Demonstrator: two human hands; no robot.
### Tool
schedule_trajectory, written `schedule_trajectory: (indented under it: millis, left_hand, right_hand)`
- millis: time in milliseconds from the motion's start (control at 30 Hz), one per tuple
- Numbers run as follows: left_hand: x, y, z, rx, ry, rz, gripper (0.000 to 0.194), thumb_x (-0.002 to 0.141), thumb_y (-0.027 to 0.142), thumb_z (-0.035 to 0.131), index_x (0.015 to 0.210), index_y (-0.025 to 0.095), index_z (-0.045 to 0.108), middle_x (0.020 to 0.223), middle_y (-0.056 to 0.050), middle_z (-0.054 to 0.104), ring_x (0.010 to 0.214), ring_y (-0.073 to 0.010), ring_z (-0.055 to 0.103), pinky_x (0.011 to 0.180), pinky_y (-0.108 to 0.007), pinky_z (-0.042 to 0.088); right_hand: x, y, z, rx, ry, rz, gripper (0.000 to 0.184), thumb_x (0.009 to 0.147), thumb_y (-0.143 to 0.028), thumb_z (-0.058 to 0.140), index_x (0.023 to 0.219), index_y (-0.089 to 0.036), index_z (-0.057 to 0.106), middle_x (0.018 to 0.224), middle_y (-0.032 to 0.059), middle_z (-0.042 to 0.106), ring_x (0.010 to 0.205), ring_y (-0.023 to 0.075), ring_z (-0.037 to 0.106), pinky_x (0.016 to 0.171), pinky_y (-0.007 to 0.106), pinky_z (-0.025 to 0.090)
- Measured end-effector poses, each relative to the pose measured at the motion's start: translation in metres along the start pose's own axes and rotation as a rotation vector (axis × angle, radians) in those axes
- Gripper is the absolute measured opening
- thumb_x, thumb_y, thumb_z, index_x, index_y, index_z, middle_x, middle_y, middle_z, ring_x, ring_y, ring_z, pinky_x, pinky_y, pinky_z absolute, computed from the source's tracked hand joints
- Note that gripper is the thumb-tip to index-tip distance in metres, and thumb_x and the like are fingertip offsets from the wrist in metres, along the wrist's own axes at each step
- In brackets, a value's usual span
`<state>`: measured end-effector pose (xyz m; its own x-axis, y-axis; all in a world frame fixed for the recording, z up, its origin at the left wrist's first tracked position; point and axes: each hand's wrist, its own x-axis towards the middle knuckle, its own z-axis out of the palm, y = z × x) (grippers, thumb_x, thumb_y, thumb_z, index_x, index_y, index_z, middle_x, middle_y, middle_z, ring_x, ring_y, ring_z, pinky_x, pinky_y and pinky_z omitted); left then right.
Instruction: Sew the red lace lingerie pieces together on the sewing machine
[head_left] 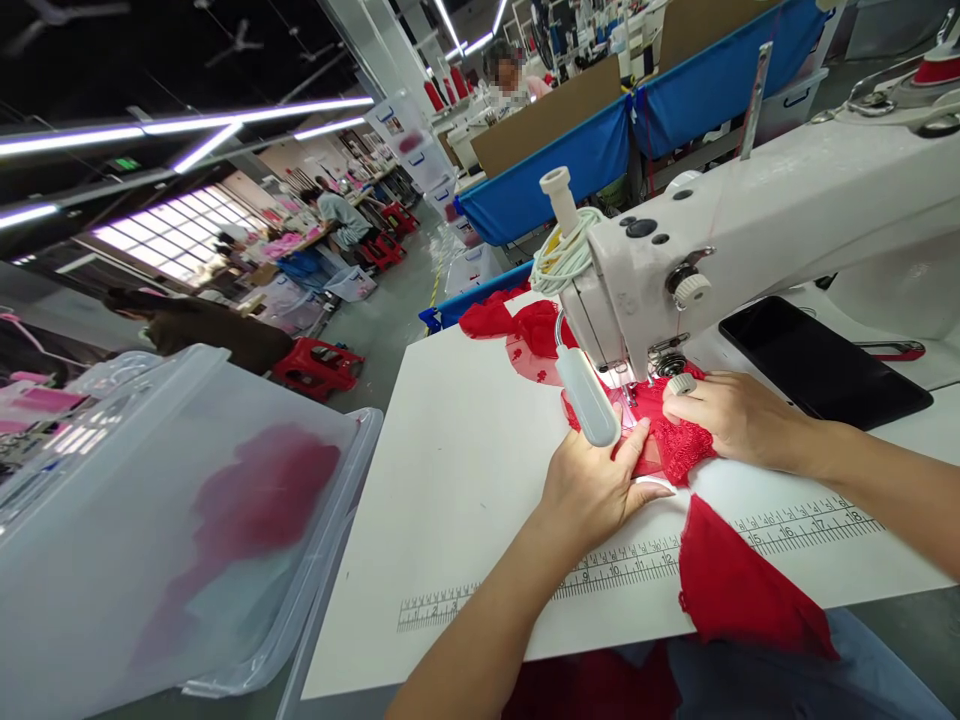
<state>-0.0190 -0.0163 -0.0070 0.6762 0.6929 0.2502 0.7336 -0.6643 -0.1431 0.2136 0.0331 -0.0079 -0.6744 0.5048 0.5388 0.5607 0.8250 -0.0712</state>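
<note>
Red lace fabric (pixel 679 450) lies under the needle of a white sewing machine (pixel 622 270). My left hand (pixel 589 485) is at the fabric's near left edge, thumb and forefinger closed on sheer red mesh and a thin white strip. On the other side, my right hand (pixel 739 415) grips the lace close to the presser foot, its fingers curled and partly hidden by the cloth. A small grey-white lamp (pixel 589 400) on a bent neck hangs just above my left fingers. A solid red piece of fabric (pixel 750 580) drapes over the table's front edge.
More red mesh pieces (pixel 525 325) lie behind the needle area. A black phone (pixel 825 360) rests on the machine bed at right. The white tabletop (pixel 442 450) carries a printed ruler. A translucent bin (pixel 187 520) stands at left. Other people sit farther back.
</note>
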Motion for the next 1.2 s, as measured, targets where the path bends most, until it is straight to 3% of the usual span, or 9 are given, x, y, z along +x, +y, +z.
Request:
schedule_trajectory:
  millis: [200, 367, 500, 567, 667, 800, 900, 1000, 1200]
  left_hand:
    - [0.001, 0.001, 0.000, 0.042, -0.010, -0.033, 0.071, 0.095, 0.069, 0.036, 0.139, 0.017, 0.057, 0.114, -0.016, 0.070, 0.091, -0.0276, 0.065, 0.066, -0.037, 0.053]
    - [0.002, 0.005, -0.002, 0.024, 0.062, -0.065, 0.064, 0.094, 0.062, 0.048, 0.136, 0.015, 0.060, 0.103, -0.014, 0.072, 0.088, -0.0279, 0.065, 0.063, -0.038, 0.053]
    - [0.003, 0.012, 0.000, 0.022, 0.197, -0.079, 0.041, 0.092, 0.039, 0.057, 0.123, 0.013, 0.067, 0.099, -0.011, 0.072, 0.081, -0.0227, 0.065, 0.052, -0.031, 0.047]
    - [0.004, 0.015, 0.000, 0.057, 0.251, -0.048, 0.025, 0.092, 0.020, 0.054, 0.111, 0.015, 0.069, 0.090, -0.006, 0.073, 0.072, -0.0175, 0.063, 0.046, -0.028, 0.041]
    - [0.006, 0.013, 0.000, 0.041, 0.289, 0.019, 0.028, 0.091, 0.000, 0.044, 0.095, 0.016, 0.067, 0.091, -0.004, 0.073, 0.070, -0.0134, 0.063, 0.045, -0.025, 0.039]
    - [0.014, 0.000, 0.000, -0.364, 0.266, -0.006, 0.026, 0.098, 0.008, 0.035, 0.097, 0.016, 0.059, 0.111, -0.010, 0.071, 0.084, -0.0161, 0.068, 0.056, -0.024, 0.050]
    - [0.021, -0.008, 0.004, -0.852, 0.126, -0.268, 0.021, 0.101, 0.017, 0.031, 0.097, 0.020, 0.052, 0.067, 0.001, 0.061, 0.052, -0.0136, 0.061, 0.047, -0.025, 0.049]
    - [0.025, -0.010, 0.009, -1.205, -0.004, -0.501, 0.021, 0.103, 0.026, 0.033, 0.086, 0.022, 0.046, 0.052, 0.007, 0.041, 0.034, -0.0109, 0.048, 0.035, -0.025, 0.041]
    - [0.027, -0.010, 0.007, -1.151, 0.117, -0.414, 0.022, 0.101, 0.032, 0.039, 0.090, 0.024, 0.056, 0.057, 0.003, 0.049, 0.057, -0.0160, 0.059, 0.054, -0.029, 0.050]
  right_hand:
    - [-0.005, 0.006, 0.009, 0.133, -0.037, 0.058, 0.027, 0.068, 0.005, 0.038, 0.071, -0.022, 0.044, 0.071, 0.0019, 0.052, 0.059, 0.0154, 0.041, 0.055, 0.027, 0.030]
    - [-0.003, 0.000, -0.005, 0.159, -0.273, 0.162, 0.011, 0.076, -0.012, 0.054, 0.081, -0.021, 0.052, 0.082, 0.0042, 0.056, 0.066, 0.0171, 0.046, 0.059, 0.029, 0.035]
    - [-0.005, -0.004, -0.010, 0.083, -0.299, 0.148, 0.033, 0.078, -0.033, 0.068, 0.109, -0.023, 0.062, 0.098, 0.0072, 0.059, 0.071, 0.0199, 0.048, 0.067, 0.034, 0.039]
    - [-0.006, -0.004, -0.009, 0.042, -0.290, 0.123, 0.030, 0.080, -0.038, 0.069, 0.107, -0.026, 0.065, 0.099, 0.0070, 0.059, 0.069, 0.0193, 0.047, 0.067, 0.034, 0.038]
    - [-0.006, -0.004, -0.007, 0.040, -0.265, 0.110, 0.018, 0.087, -0.039, 0.064, 0.097, -0.025, 0.068, 0.094, 0.0058, 0.059, 0.067, 0.0181, 0.047, 0.061, 0.031, 0.034]
    - [-0.003, -0.006, -0.004, 0.139, -0.143, 0.104, 0.022, 0.096, -0.030, 0.047, 0.087, -0.022, 0.066, 0.092, 0.0055, 0.063, 0.069, 0.0157, 0.053, 0.056, 0.028, 0.032]
    - [-0.001, -0.008, 0.001, 0.223, -0.105, 0.209, 0.032, 0.099, -0.036, 0.041, 0.079, -0.021, 0.061, 0.081, 0.0037, 0.065, 0.066, 0.0145, 0.054, 0.054, 0.027, 0.032]
    - [0.001, -0.010, 0.004, 0.236, -0.109, 0.330, 0.039, 0.100, -0.041, 0.037, 0.070, -0.022, 0.054, 0.064, 0.0013, 0.059, 0.057, 0.0145, 0.049, 0.052, 0.027, 0.032]
    - [0.005, -0.016, 0.001, 0.195, -0.027, 0.254, 0.032, 0.099, -0.045, 0.043, 0.086, -0.023, 0.062, 0.066, 0.0001, 0.057, 0.056, 0.0138, 0.048, 0.050, 0.025, 0.032]
